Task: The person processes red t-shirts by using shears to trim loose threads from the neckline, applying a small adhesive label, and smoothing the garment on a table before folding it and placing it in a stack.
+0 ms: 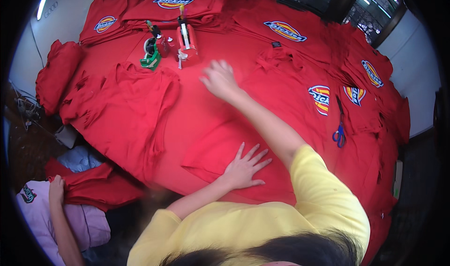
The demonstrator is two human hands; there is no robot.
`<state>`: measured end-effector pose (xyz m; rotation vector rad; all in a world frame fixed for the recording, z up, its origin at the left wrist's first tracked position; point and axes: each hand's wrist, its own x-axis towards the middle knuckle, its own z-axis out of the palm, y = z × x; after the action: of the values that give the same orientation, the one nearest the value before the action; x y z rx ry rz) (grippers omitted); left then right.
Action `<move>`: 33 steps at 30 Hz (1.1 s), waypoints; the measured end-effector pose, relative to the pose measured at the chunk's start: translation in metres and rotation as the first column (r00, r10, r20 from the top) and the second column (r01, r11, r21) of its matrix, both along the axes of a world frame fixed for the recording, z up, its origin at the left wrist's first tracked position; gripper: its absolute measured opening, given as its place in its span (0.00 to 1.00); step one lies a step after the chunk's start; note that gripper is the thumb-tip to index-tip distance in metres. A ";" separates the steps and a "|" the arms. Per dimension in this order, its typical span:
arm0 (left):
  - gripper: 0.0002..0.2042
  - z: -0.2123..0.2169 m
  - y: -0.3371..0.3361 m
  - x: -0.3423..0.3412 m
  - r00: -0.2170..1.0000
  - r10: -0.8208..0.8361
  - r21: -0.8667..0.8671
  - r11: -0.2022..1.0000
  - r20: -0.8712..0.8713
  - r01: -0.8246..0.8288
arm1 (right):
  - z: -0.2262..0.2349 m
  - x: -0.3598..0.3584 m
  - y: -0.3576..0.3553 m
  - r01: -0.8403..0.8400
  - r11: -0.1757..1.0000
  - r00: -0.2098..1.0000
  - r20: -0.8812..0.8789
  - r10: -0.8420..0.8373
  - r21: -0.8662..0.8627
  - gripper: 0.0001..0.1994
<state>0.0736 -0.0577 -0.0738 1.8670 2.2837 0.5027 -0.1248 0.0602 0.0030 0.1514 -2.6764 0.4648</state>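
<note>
My left hand (246,167) lies open with fingers spread, pressing flat on a red shirt (211,155) near the table's front. Farther off, my right hand (220,80) reaches across the red table surface (187,106). It is slightly smeared by motion; its fingers look curled, and I cannot see whether anything is in them. Nearest to it stands a red tape dispenser (189,43). Left of that is a green tape dispenser (150,57). A large spread of red shirt fabric (281,97) with a coloured logo patch lies to the right of my right arm.
Blue-handled scissors (339,133) lie on shirts at the right. Red shirts with logo patches (180,15) are stacked along the far edge. Another red shirt (122,106) lies at left. At lower left, a person in a light purple shirt (86,224) holds red cloth (103,188).
</note>
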 end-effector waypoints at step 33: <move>0.42 -0.003 0.009 0.010 0.996 0.036 -0.009 0.999 -0.077 -0.037 | -0.039 0.374 0.066 0.527 0.629 0.789 0.605 -0.112 -0.571 0.17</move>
<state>0.0836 -0.0492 -0.0771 1.8745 2.3680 0.4305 0.2489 0.1265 -0.0359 -0.8206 -2.6506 1.5764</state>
